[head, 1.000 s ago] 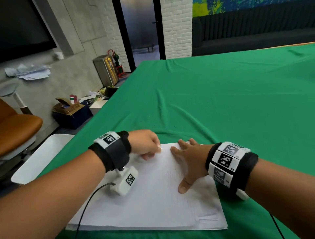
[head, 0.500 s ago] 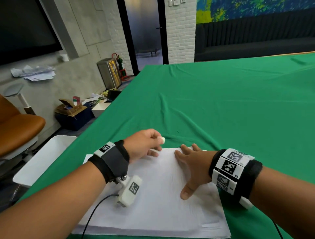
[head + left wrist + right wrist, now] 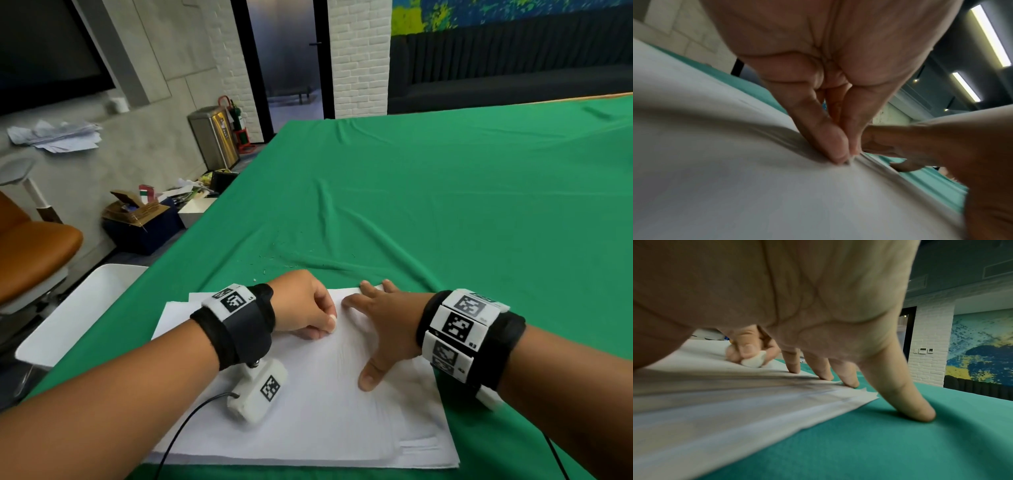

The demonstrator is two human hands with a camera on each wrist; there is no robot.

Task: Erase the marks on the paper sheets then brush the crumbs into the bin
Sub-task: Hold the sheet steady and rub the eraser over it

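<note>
A stack of white paper sheets (image 3: 325,428) lies on the green cloth in front of me. Faint pencil marks (image 3: 342,356) show near the middle of the top sheet. My left hand (image 3: 323,327) pinches a small white eraser (image 3: 331,321) and presses it on the sheet's far part. The right wrist view shows the eraser (image 3: 754,361) touching the paper (image 3: 735,402). My right hand (image 3: 373,329) lies flat beside it, fingers spread over the sheet's far right edge, thumb on the paper. Small white crumbs (image 3: 274,260) dot the cloth beyond the paper.
A white bin (image 3: 78,308) stands below the table's left edge. An orange chair (image 3: 30,253) is further left. Boxes and a metal trash can (image 3: 214,137) sit on the floor by the wall. Green cloth (image 3: 479,205) stretches far ahead and to the right.
My left hand has pulled the eraser back from the paper's far edge onto the sheet, toward me. The right hand has stayed flat in place.
</note>
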